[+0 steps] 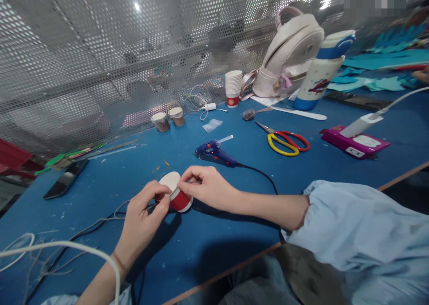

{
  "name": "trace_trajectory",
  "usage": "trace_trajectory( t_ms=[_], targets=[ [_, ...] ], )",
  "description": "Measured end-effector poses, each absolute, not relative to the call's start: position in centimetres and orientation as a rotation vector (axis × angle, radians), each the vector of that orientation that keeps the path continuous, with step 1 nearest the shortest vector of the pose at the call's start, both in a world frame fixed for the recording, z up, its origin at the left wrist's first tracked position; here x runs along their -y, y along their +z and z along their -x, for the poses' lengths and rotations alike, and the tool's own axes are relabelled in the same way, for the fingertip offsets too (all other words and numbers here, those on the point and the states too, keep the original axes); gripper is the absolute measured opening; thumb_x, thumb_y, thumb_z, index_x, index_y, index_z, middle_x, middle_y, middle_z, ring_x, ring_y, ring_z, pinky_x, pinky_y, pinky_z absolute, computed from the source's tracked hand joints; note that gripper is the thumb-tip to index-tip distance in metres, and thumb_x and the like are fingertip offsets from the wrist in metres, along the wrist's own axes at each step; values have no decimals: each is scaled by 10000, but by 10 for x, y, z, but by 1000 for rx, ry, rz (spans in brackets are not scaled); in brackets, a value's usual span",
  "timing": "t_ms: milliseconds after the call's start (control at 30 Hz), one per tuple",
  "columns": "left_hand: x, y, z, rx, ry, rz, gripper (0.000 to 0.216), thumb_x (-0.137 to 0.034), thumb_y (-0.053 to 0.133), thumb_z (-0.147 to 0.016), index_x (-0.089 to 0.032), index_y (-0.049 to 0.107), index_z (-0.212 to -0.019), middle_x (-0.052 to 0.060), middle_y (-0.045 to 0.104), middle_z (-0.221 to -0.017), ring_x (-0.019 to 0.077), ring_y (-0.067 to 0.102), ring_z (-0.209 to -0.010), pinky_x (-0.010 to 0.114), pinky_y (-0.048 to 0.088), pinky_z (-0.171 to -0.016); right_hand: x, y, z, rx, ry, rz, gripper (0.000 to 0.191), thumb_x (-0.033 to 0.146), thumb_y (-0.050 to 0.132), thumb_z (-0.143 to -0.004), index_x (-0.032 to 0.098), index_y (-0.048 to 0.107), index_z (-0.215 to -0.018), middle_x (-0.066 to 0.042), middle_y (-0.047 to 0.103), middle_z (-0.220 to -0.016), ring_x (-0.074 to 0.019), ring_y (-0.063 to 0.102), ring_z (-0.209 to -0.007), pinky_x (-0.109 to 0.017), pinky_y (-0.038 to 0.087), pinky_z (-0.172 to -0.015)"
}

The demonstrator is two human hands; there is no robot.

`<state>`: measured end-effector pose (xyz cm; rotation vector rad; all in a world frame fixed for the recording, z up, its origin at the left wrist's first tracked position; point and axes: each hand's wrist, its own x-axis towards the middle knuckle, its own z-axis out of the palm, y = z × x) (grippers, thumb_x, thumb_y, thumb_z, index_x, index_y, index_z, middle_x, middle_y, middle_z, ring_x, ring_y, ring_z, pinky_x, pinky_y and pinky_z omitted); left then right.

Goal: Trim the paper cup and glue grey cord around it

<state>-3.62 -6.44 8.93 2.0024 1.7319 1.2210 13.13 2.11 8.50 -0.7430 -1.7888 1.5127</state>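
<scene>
A red and white paper cup (181, 201) stands on the blue table, its top turned toward me. My left hand (144, 213) grips its left side, thumb and fingers closed at the rim. At the rim's right, my right hand (209, 186) pinches with thumb and fingertips. Whether a thin strip lies under those fingertips, I cannot tell. Just beyond the hands lies a blue hot glue gun (214, 152) with a clear glue stick in its back. To its right are scissors (284, 139) with red and yellow handles.
A stack of paper cups (233, 88), a backpack (284, 59) and a bottle (321, 73) stand along the back. At right is a purple power strip (355, 142). Two small wrapped cups (168, 119) stand near the mesh. A phone (66, 179) and loose cords lie at left.
</scene>
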Motion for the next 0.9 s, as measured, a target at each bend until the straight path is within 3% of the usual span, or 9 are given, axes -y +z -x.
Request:
trace_trajectory(
  t_ms=[267, 500, 633, 767, 900],
  targets=[
    [62, 85, 39, -1814, 1290, -1990, 148, -199, 547, -845, -197, 616, -714, -39, 517, -668, 102, 468, -602, 218, 367, -574, -28, 80, -132, 1849, 1435, 708, 125, 248, 611, -842, 152, 638, -767, 40, 572, -640, -88, 479, -595, -210, 376, -560],
    [59, 87, 47, -1897, 1396, -1693, 178, -319, 544, -835, -206, 653, -750, -9, 610, -741, 141, 533, -676, 227, 419, -608, -46, 89, -146, 2071, 957, 688, 146, 277, 581, -900, 162, 670, -907, -51, 670, -977, -157, 592, -922, -294, 432, -845],
    [58, 87, 50, -1911, 1377, -1620, 207, -335, 508, -855, -212, 653, -772, 0, 624, -754, 152, 547, -711, 234, 434, -642, -51, 104, -168, 2140, 963, 679, 185, 308, 538, -920, 165, 653, -892, -28, 680, -850, -136, 596, -758, -261, 450, -715],
    [57, 86, 50, -1905, 1332, -1643, 181, -321, 518, -848, -207, 658, -834, 9, 640, -791, 152, 556, -718, 240, 439, -651, -63, 114, -202, 2460, 998, 876, 425, 488, 431, -958, 178, 611, -729, -10, 638, -648, -140, 582, -609, -255, 413, -595],
    [56, 82, 49, -1918, 1273, -1678, 171, -352, 584, -821, -201, 649, -867, 7, 643, -796, 150, 561, -698, 249, 444, -647, -87, 112, -226, 2784, 405, 1384, 532, 604, 409, -927, 181, 598, -665, -79, 651, -680, -233, 623, -673, -302, 386, -587]
  ],
)
